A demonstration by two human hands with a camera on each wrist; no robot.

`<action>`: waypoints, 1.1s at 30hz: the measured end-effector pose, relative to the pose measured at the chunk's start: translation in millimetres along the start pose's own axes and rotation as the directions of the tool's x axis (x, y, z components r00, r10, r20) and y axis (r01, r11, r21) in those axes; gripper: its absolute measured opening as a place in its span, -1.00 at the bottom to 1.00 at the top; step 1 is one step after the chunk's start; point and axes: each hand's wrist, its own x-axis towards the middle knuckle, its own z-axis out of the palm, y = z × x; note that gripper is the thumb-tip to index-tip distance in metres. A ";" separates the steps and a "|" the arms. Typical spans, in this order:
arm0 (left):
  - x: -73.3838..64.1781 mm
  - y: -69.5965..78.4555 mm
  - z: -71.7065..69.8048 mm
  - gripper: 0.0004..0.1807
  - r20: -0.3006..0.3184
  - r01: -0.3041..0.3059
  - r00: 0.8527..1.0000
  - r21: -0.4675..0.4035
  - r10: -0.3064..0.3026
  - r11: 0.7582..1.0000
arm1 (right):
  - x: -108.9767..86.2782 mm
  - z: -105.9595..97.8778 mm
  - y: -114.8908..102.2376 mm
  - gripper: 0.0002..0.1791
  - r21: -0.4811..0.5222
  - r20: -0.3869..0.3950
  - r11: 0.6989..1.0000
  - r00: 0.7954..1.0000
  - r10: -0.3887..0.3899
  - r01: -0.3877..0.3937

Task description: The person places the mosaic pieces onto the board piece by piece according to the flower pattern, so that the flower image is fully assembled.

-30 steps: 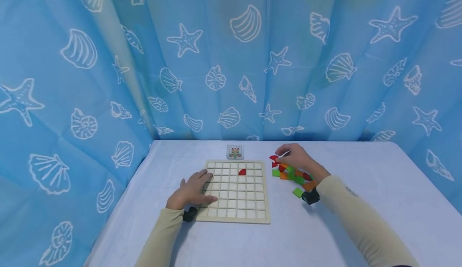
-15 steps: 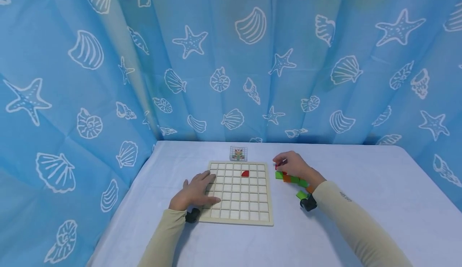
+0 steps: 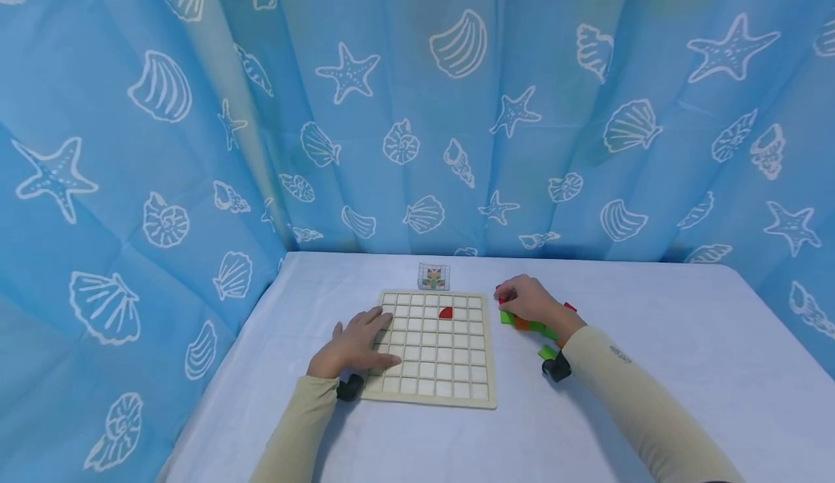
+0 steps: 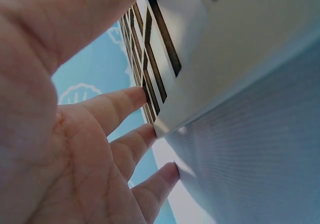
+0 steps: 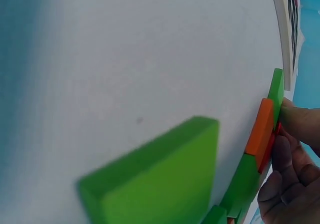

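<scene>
My left hand (image 3: 355,344) lies with spread fingers on the left side of a cream grid board (image 3: 488,367). In the left wrist view its fingertips (image 4: 139,94) touch the board's edge. One red quarter-circle block (image 3: 446,312) sits in a cell in the board's upper part. To the right of the board, my right hand (image 3: 530,300) reaches over the pile of coloured blocks, fingers bent. Its thumb and fingers pinch a red block (image 5: 278,129), mostly hidden by them. Beside it are an orange block (image 5: 260,129) and green blocks (image 5: 240,184).
A small card with a coloured pattern on a grid (image 3: 433,277) lies behind the board. A separate green block (image 5: 165,179) lies close to the right wrist. The table bears a white cloth (image 3: 417,447), and a blue shell-print curtain (image 3: 391,106) hangs behind and at the left.
My right hand has come down lower over the pile, its fingers closing at the red blocks on the left end. The left hand stays on the board. The head view has shifted slightly.
</scene>
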 end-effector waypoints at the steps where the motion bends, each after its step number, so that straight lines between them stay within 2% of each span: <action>1: -0.4 0.0 0.0 -0.02 -0.001 -0.002 1.000 -0.002 0.002 1.000 | 0.3 -0.2 -0.7 -0.70 -0.013 0.006 1.000 1.000 0.000 0.000; 9: -0.2 2.1 -1.7 -0.01 0.009 0.010 1.000 -0.003 -0.010 1.000 | -0.3 -4.7 -6.5 -0.86 -0.044 0.016 0.998 0.999 0.034 -0.034; 12: -0.2 2.3 -2.3 -0.01 0.011 0.004 1.000 -0.003 -0.004 1.000 | -1.3 -5.7 -7.7 -0.84 -0.052 0.010 0.998 0.999 0.031 -0.031; 17: -0.3 0.6 -1.0 -0.01 0.008 0.008 1.000 0.000 -0.008 1.000 | -1.1 -6.5 -11.0 -0.82 -0.001 -0.020 1.000 1.000 0.024 -0.024; 22: 0.4 -1.3 -0.2 0.01 0.010 0.039 0.999 0.017 -0.039 0.999 | 2.6 -6.4 -22.6 -0.80 0.089 -0.086 0.996 0.996 -0.007 0.015; 24: 0.6 -1.5 -0.2 0.01 0.009 0.045 0.999 0.019 -0.045 0.999 | 4.0 -5.5 -29.9 -0.76 0.113 -0.097 0.993 0.995 -0.017 0.028; 29: 1.1 0.2 0.4 0.00 0.009 0.038 0.999 0.006 -0.038 0.999 | 6.5 -0.1 -46.6 -0.73 0.164 -0.098 0.986 0.995 0.010 0.006; 33: -0.6 3.2 0.5 0.00 0.011 0.032 0.999 0.008 -0.032 0.999 | 8.7 5.6 -53.4 -0.74 0.210 -0.115 0.976 0.993 -0.033 0.056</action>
